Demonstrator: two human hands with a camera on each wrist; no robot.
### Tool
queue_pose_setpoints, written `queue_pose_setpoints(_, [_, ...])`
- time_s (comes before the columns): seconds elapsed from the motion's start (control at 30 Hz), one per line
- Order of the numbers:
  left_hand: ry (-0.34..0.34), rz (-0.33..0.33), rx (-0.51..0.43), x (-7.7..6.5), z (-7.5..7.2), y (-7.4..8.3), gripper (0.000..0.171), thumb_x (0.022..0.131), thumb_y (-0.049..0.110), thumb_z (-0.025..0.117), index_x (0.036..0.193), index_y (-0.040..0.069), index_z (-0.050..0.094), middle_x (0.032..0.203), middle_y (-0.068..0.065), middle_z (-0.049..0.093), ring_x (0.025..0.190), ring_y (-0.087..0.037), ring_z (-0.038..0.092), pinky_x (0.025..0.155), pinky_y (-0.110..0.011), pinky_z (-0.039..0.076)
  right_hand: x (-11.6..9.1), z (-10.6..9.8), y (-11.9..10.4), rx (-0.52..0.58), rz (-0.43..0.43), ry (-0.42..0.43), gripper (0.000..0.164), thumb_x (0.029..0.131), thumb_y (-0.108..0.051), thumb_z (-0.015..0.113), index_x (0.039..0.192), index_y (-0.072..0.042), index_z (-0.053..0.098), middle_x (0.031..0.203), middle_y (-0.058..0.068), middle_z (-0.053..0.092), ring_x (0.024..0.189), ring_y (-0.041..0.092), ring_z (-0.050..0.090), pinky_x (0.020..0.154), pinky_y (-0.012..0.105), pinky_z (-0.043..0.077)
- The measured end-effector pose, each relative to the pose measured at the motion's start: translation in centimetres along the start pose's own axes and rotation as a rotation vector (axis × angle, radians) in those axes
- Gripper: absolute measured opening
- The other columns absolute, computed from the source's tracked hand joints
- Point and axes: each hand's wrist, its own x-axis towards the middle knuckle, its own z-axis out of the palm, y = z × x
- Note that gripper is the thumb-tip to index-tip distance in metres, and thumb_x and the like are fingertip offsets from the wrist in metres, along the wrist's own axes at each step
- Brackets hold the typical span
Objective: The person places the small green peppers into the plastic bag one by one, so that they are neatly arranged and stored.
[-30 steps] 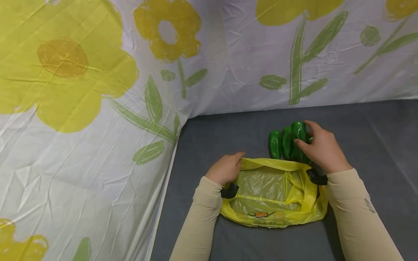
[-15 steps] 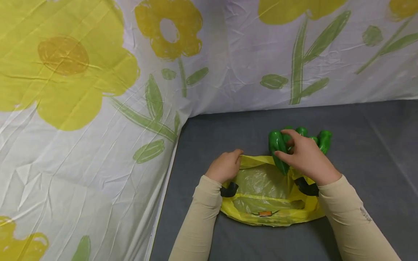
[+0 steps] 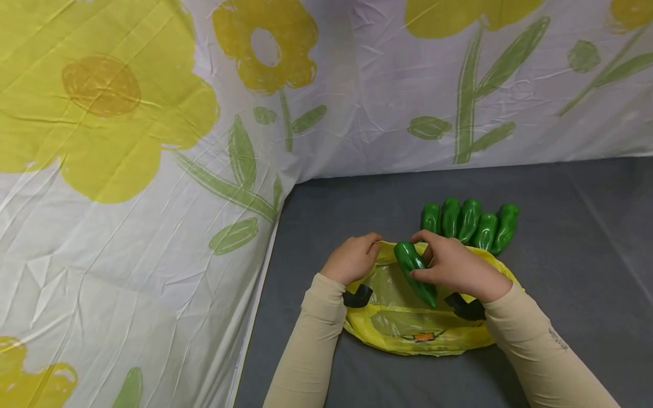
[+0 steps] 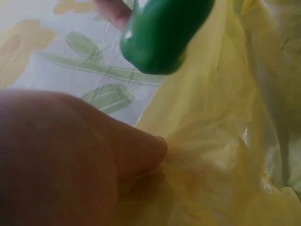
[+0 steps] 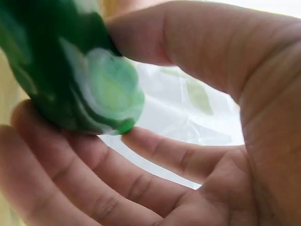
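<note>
A yellow plastic bag (image 3: pixel 403 343) lies on the dark grey surface with its mouth spread. My left hand (image 3: pixel 351 260) pinches its rim at the far left corner, the thumb (image 4: pixel 141 151) pressed on the plastic in the left wrist view. Over the bag's mouth, my right hand (image 3: pixel 458 267) holds a long green pepper (image 3: pixel 410 266) between thumb and fingers, its pointed end tilted down. In the right wrist view the fingers support the blunt end of this pepper (image 5: pixel 70 70). Behind the bag stand several more green peppers (image 3: pixel 469 220), side by side in a row.
A white cloth with yellow flowers (image 3: pixel 102 85) hangs along the left and back of the grey surface (image 3: pixel 576 272). Dark straps (image 3: pixel 359 296) sit around both wrists, close to the bag's rim.
The right hand has moved from the row of peppers, left and nearer, bringing one pepper over the bag's mouth. The left hand has stayed at the rim.
</note>
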Motion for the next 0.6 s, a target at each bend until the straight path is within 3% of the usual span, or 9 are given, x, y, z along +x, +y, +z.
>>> queue_pose_setpoints(0.2, [0.004,0.006,-0.033,0.0,0.1,-0.1,0.038,0.116,0.029,0.042,0.140,0.012,0.066,0.074,0.001,0.059,0.051,-0.012,0.049,0.053,-0.027,0.042,0.3,0.9,-0.1,0.022,0.007,-0.058,0.064,0.090,-0.017,0.082,0.141,0.004,0.048,0.079,0.004,0.066,0.059,0.016,0.056,0.059,0.034,0.048])
queue_pose_setpoints(0.6, [0.002,0.008,-0.033,0.0,0.2,0.4,0.038,0.116,0.029,0.042,0.139,0.013,0.067,0.071,0.000,0.058,0.054,-0.013,0.050,0.054,-0.027,0.042,1.3,3.4,0.6,0.029,-0.039,-0.057,0.058,0.088,-0.015,0.083,0.130,0.005,0.050,0.074,0.003,0.059,0.060,0.014,0.052,0.057,0.031,0.045])
